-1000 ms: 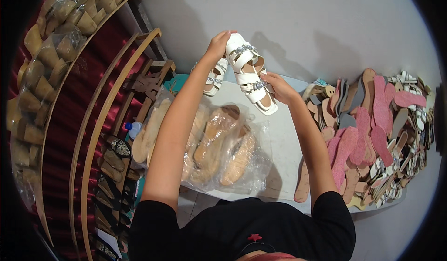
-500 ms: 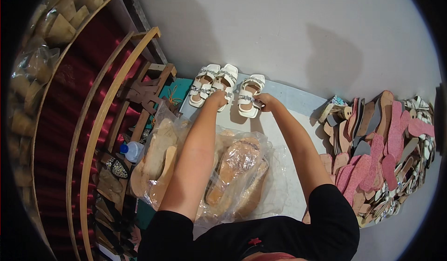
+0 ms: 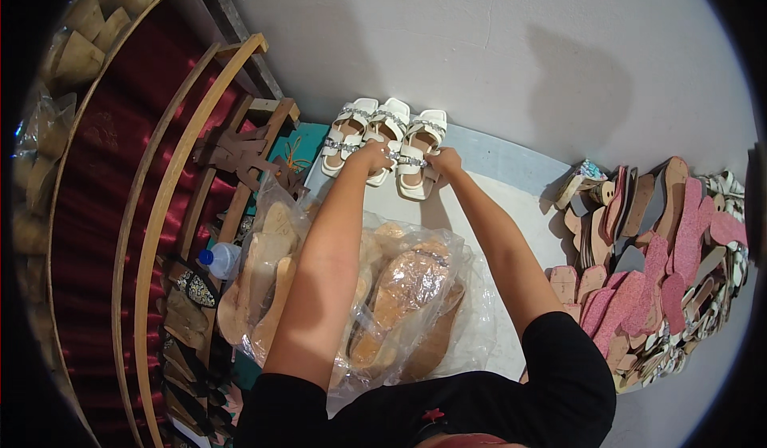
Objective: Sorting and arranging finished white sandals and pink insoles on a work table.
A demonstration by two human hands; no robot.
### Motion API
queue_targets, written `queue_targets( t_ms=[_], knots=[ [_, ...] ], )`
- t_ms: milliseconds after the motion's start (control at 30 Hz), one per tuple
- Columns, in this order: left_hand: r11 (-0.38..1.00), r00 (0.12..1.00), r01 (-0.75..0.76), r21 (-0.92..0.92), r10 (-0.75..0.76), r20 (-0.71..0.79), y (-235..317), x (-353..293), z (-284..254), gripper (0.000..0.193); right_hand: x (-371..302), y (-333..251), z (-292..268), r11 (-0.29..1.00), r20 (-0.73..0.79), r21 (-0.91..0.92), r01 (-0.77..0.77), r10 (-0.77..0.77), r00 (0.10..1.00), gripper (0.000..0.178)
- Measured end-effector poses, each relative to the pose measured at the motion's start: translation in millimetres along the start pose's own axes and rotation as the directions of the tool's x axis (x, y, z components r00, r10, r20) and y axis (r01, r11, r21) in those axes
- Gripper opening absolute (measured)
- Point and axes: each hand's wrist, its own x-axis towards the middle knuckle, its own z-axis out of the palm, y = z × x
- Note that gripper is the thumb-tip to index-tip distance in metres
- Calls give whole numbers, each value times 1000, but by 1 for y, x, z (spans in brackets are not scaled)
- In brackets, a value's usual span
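Observation:
Three white sandals with silvery studded straps stand side by side at the far end of the white table, against the wall. My left hand (image 3: 375, 156) is closed on the right edge of the middle sandal (image 3: 391, 120). With my right hand (image 3: 445, 162) I grip the right sandal (image 3: 414, 183) by its right side, its rear part close to the middle one. The left sandal (image 3: 339, 147) stands untouched beside them. My fingertips are partly hidden by the straps and the hands.
Clear plastic bags (image 3: 407, 288) of tan soles lie near me on the white table (image 3: 503, 248). To the right are heaped pink, grey and tan soles (image 3: 639, 288). A wooden rack (image 3: 164, 216), a blue-capped bottle (image 3: 222, 259) and brown cut pieces (image 3: 236, 152) are at left.
My right hand has brought the right sandal leftward, up beside the middle one. My left hand stays on the middle sandal. The whole view has shifted slightly.

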Motion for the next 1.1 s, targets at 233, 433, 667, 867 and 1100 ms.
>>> queue_targets(
  t_ms=[233,433,667,867,1100],
  knots=[
    [998,997,67,4,-67,25,16,-8,-9,45,-19,-5,12,995,-256,-100,12,-37,966,67],
    [996,994,-30,-81,38,100,91,-26,-21,56,-23,38,-33,987,-146,41,153,-145,979,49],
    [981,977,-184,63,175,124,182,-47,-10,61,-179,106,-94,872,88,487,51,-107,990,27],
    [935,921,-344,81,320,223,317,-86,51,59,-256,186,-161,799,-224,567,200,-83,971,23],
    [777,704,-532,-336,627,334,453,-135,158,46,-342,237,-270,730,-538,500,466,-160,828,15]
  ],
)
